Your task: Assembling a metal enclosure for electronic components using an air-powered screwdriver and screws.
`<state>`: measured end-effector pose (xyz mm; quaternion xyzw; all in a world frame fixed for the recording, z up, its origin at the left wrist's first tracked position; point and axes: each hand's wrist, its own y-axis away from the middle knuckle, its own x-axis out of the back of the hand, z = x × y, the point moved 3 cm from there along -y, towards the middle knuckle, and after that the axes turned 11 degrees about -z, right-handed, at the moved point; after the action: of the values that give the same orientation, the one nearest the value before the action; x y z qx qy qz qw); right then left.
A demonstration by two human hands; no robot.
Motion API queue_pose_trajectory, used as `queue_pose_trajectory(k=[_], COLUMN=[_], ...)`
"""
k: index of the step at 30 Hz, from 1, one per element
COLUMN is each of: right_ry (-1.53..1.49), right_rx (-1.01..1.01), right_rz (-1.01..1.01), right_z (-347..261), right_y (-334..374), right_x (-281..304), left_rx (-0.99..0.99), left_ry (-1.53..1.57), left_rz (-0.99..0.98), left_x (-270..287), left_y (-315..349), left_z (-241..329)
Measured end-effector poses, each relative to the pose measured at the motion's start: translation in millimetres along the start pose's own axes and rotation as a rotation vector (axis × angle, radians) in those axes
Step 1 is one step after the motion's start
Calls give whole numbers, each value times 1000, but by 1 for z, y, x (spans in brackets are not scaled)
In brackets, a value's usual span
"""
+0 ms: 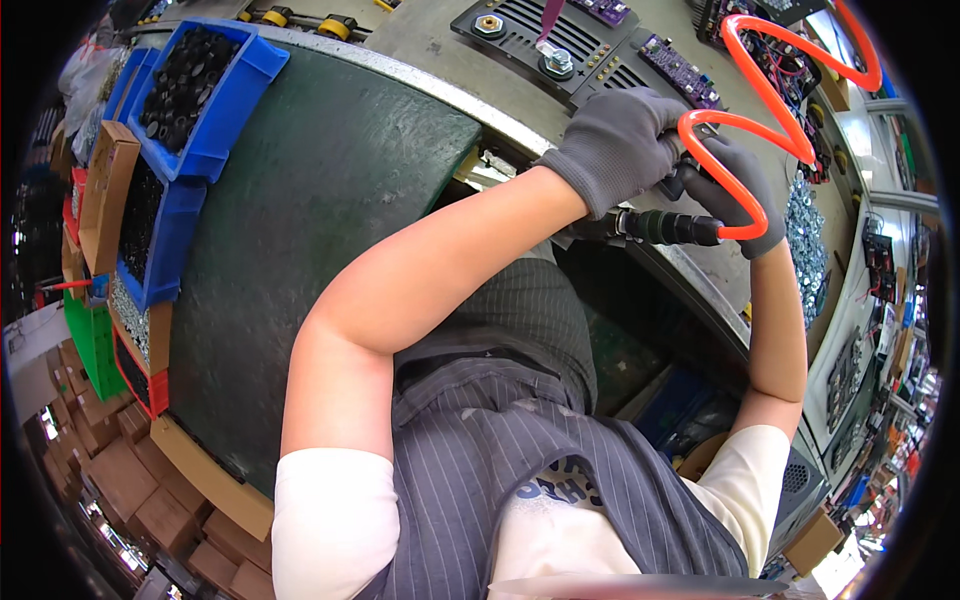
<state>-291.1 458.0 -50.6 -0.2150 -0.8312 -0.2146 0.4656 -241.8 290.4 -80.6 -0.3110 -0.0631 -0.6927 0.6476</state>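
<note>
My left hand, in a grey glove, is closed at the front edge of the workbench, its fingers curled away so that what they grip is hidden. Close by on the right, my right hand wears the same glove and curls round the dark body of an air tool, partly hidden by the hose. A dark hose coupling sits below my left wrist, joined to a coiled orange air hose. Just beyond my hands lies a black slotted metal housing with a large bolt and purple circuit boards.
Blue bins of black parts stand along the left side of a dark green tabletop. Small metal fasteners lie heaped on the right. Cardboard boxes are stacked at the lower left. The hose loops over the bench.
</note>
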Motion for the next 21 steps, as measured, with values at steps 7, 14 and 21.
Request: queue_pose_trajectory(k=[7,14,21], right_ry=[-37,182,225], right_rx=[47,-252,-221], right_rz=[-31,-69,33], right_z=[-1,-8,-1], right_y=[-4,-4,-9], right_x=[2,4,11], left_rx=[47,74,54], left_ry=[-45,-84,-83], left_rz=[9,-39,12], left_x=[4,7,6], left_y=[-5,-6,-8], left_z=[5,9,7])
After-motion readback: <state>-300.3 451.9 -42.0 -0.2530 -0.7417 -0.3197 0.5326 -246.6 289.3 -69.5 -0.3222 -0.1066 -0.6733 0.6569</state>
